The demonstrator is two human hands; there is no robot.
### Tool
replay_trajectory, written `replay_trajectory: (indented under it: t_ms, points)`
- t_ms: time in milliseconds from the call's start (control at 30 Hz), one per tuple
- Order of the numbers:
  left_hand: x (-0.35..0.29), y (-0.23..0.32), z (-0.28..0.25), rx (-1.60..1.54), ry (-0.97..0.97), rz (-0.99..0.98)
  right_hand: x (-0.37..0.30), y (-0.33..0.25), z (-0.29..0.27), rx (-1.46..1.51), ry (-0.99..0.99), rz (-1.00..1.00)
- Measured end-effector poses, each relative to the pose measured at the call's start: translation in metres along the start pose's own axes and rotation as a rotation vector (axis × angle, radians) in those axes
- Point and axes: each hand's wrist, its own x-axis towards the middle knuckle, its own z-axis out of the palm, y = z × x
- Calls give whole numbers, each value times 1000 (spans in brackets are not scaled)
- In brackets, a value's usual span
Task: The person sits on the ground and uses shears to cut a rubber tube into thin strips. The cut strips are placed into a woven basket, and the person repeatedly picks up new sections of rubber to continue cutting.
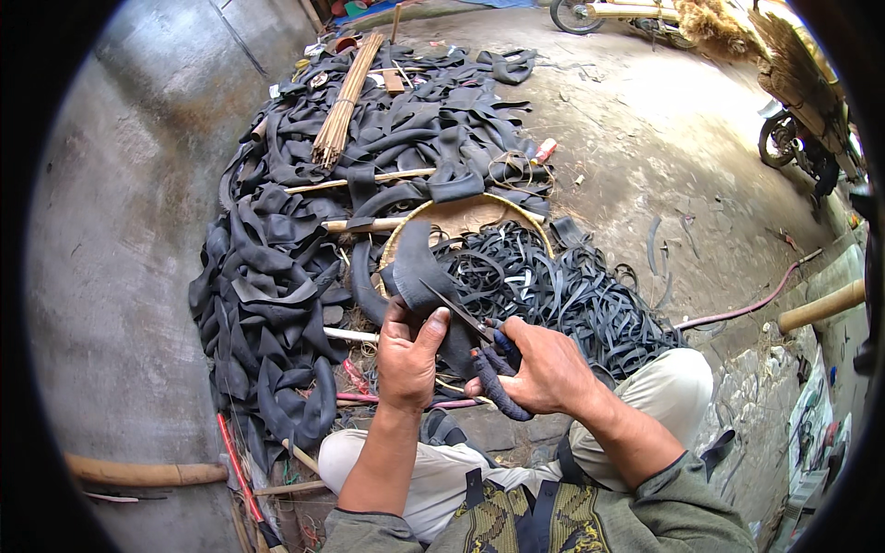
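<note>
My left hand (412,355) pinches a curved piece of black rubber (417,263), which stands up above the thumb and fingers. In my right hand (544,369) are scissors (502,388) with dark wrapped handles. Their blades reach up and left across the rubber piece, near its right edge. How far the blades are apart is hard to make out. Just beyond my hands lies a heap of narrow black rubber strips (590,304), partly inside a round yellowish basket rim (472,199). The lower part of the held rubber is partly hidden behind my hands.
A large pile of black rubber pieces (267,304) fills the left side beside a concrete wall (129,240). A bundle of thin sticks (348,101) lies on top. Bamboo poles (147,472) stick out at left and right. Motorbikes (784,138) stand at the far right.
</note>
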Motion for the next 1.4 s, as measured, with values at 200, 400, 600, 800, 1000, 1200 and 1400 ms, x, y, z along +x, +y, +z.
replay_trajectory:
  t_ms: [200, 400, 600, 800, 1000, 1200, 1400]
  points:
    - [1, 0, 4, 21, 3, -22, -2, 3, -3, 62, -57, 78]
    - [7, 7, 0, -72, 3, -64, -2, 1, 4, 88, -9, 27]
    - [3, -2, 8, -136, -25, -56, 0, 0, 8, 121, 27, 8]
    - [-1, -5, 12, -52, -53, -41, -1, 3, 8, 118, 28, 19]
    - [0, -3, 15, -109, 40, -43, -1, 1, 9, 186, 42, 9]
    - [2, -5, 16, -6, 48, -8, 1, -4, 10, 154, 39, 46]
    - [0, -5, 14, 51, -16, -108, 3, -4, 7, 246, 31, 98]
